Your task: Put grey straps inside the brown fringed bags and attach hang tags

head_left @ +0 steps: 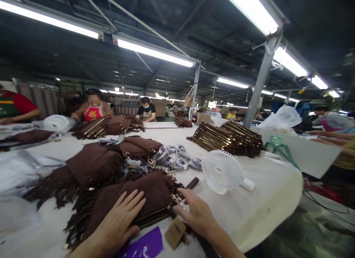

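Note:
A dark brown fringed bag [152, 191] lies in front of me, its gold zipper edge toward me. My left hand [126, 210] rests flat on its top face, fingers stretched out. At the bag's right end my right hand [195, 211] is curled, with a gold metal clasp [176, 199] between thumb and forefinger. A tan cardboard tag [175, 232] hangs below that hand. Under my left wrist a shiny purple packet [146, 245] sits on the table. A brown strap end [192, 183] sticks out beyond the right hand.
A white fan [220, 171] stands on the pale table [266, 199], right of the bag. Further back are wrapped grey rolls [181, 163], more brown bags [94, 163] and a gold-edged stack [222, 138]. Clear plastic [22, 173] lies left. Several co-workers sit beyond.

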`<state>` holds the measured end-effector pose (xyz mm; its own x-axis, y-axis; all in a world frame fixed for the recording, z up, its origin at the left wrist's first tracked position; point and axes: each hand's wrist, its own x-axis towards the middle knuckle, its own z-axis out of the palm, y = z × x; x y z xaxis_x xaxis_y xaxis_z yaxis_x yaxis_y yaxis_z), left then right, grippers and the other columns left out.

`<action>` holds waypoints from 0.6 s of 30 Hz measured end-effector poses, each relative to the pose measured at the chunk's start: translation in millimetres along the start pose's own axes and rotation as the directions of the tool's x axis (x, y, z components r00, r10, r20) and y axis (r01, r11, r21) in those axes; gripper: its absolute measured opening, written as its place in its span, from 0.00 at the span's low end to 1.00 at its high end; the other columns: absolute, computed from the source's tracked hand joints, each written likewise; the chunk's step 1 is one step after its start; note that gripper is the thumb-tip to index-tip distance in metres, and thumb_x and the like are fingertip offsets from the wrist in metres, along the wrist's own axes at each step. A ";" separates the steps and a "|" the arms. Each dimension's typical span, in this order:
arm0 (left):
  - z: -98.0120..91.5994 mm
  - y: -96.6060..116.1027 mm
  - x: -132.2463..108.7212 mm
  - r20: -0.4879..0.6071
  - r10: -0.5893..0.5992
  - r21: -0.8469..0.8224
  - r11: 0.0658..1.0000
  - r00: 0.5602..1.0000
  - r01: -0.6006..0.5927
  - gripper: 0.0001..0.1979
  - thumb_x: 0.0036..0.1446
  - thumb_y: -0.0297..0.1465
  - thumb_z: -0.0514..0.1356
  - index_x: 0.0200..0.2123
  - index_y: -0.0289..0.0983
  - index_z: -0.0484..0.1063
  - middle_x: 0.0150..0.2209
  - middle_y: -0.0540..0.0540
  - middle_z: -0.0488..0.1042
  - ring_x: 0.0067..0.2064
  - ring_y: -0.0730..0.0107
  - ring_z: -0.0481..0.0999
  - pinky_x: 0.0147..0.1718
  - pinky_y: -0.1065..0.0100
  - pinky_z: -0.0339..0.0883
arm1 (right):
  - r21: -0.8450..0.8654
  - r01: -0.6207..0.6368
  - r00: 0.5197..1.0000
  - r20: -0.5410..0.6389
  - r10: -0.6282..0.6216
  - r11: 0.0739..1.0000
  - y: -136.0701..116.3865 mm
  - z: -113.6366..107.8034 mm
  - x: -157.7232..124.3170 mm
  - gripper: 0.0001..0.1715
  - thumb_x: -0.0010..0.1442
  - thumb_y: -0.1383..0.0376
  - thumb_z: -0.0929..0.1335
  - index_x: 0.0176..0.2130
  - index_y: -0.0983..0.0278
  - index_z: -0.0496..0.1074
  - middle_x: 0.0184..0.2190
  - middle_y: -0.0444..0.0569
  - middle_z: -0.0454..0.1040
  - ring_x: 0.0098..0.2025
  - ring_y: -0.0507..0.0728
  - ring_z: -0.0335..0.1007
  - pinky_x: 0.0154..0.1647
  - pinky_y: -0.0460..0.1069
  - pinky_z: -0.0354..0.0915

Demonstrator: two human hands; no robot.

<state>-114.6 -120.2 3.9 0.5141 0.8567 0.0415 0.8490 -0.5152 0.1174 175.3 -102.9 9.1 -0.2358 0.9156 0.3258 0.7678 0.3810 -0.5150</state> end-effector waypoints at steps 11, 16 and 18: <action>10.0 -4.3 -5.0 -0.030 -0.121 0.135 0.983 0.992 0.124 0.40 0.49 0.14 0.50 0.66 0.43 0.54 0.68 0.44 0.52 0.68 0.52 0.51 0.64 0.46 0.49 | -0.188 0.152 0.982 0.140 -0.127 0.970 -6.9 7.6 13.9 0.27 0.49 0.76 0.61 0.45 0.61 0.76 0.41 0.53 0.79 0.43 0.62 0.75 0.43 0.51 0.66; -13.0 1.8 -9.9 -0.143 -0.197 0.198 0.955 0.970 0.223 0.42 0.44 0.11 0.46 0.64 0.36 0.58 0.65 0.38 0.59 0.65 0.55 0.59 0.61 0.55 0.58 | 0.133 0.291 0.943 0.126 -0.307 0.947 -14.5 -37.4 25.5 0.23 0.54 0.71 0.60 0.44 0.60 0.77 0.41 0.51 0.80 0.45 0.62 0.75 0.47 0.55 0.68; -35.8 6.7 -15.7 -0.185 -0.215 0.137 0.961 0.959 0.242 0.33 0.47 0.12 0.47 0.56 0.36 0.67 0.58 0.38 0.70 0.58 0.57 0.70 0.56 0.60 0.65 | 0.275 0.295 0.941 0.084 -0.328 0.915 -2.2 -49.6 26.4 0.22 0.58 0.61 0.63 0.50 0.55 0.75 0.49 0.49 0.77 0.52 0.66 0.72 0.54 0.58 0.66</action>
<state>-121.4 -136.2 39.5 0.2880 0.9370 0.1980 0.9566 -0.2913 -0.0127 196.9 -86.0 58.2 -0.5242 0.7470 0.4088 0.4690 0.6540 -0.5936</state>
